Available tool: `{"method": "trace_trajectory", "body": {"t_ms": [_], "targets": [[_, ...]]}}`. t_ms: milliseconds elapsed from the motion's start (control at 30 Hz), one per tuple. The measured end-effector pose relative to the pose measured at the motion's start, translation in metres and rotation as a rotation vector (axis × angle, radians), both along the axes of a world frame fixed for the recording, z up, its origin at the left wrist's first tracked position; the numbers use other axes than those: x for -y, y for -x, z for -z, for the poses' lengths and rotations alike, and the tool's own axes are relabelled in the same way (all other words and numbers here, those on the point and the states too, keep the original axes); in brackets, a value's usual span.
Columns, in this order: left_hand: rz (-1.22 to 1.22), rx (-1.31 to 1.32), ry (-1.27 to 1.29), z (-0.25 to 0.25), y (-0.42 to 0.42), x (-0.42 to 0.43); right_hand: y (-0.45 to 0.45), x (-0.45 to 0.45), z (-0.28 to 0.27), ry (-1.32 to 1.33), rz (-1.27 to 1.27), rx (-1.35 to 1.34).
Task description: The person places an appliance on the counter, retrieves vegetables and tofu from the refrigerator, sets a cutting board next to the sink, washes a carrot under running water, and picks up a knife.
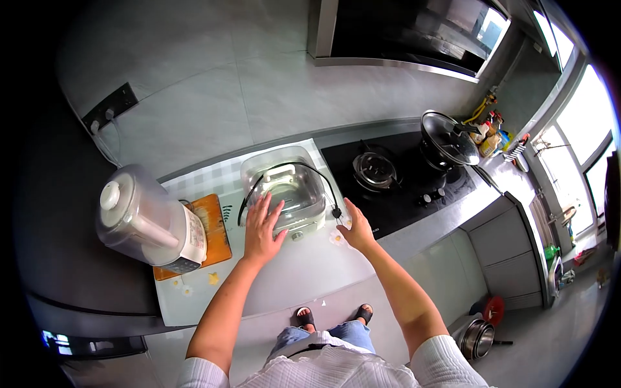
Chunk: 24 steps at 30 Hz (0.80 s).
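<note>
A white appliance (310,226) with a clear, see-through lid (294,155) stands on the counter in front of me. Its black cord (310,169) loops over the lid and ends in a black plug (336,212) at the right side. My left hand (262,226) is at the front left of the lid, fingers spread; whether it touches the lid I cannot tell. Just right of the appliance is my right hand (357,226), its fingers apart, close to the plug and holding nothing visible.
A blender (149,220) stands on a wooden board (217,226) at the left. To the right are a black gas hob (401,207) and a lidded pan (449,142). Bottles (490,145) stand behind it. Steel pots (477,339) are low at the right.
</note>
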<state>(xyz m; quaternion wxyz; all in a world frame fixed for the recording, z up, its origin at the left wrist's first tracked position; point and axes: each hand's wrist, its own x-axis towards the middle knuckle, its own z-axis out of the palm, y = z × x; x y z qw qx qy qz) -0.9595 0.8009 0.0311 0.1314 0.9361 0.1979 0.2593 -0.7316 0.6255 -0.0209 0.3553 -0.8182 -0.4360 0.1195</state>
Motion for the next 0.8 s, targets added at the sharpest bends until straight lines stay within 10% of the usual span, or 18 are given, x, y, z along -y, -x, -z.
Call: {"method": "trace_trajectory", "body": {"t_ms": [800], "targets": [[0.136, 0.002, 0.137, 0.032, 0.017, 0.044, 0.012, 0.040, 0.014, 0.069, 0.036, -0.070]]}}
